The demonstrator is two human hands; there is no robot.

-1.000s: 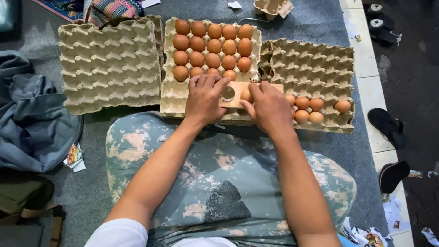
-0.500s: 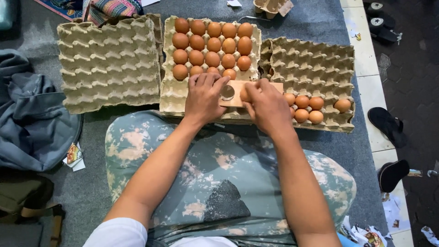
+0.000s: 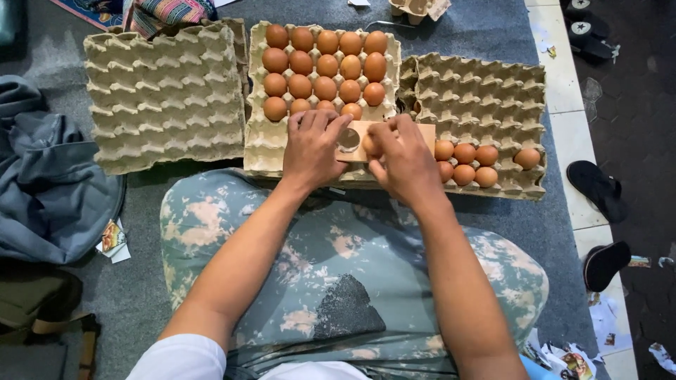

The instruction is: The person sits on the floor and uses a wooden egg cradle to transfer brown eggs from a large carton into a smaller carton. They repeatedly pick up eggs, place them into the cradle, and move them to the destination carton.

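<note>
— Wooden board with a round hole point(image 3: 355, 138), small, flat and pale: where is it sitting?

— It is lying over the near edge of the middle grey pulp egg tray point(image 3: 262, 144), between both hands. The left hand point(image 3: 312, 148) is pinching its left end, fingers curling over the top, so that grip is grasping the board.

— And the right hand point(image 3: 405, 158)?

— Its grip is clenching around a brown egg point(image 3: 371, 144), pressing it against the board just right of the hole; only a sliver of the egg is showing between the fingers.

— What is lying around them?

— Rows of brown eggs point(image 3: 325, 67) are filling the far half of the middle tray. On the right, another pulp tray point(image 3: 479, 88) is carrying a small cluster of brown eggs point(image 3: 466, 162) in its near cells, just beside the right hand. On the left, a stack of bare pulp trays point(image 3: 165, 95) is resting on the grey floor mat point(image 3: 134, 295). The person is sitting with camouflage-patterned trousers point(image 3: 352, 281) below the trays, and a grey-blue cloth point(image 3: 42, 190) is lying crumpled at the far left.
</note>
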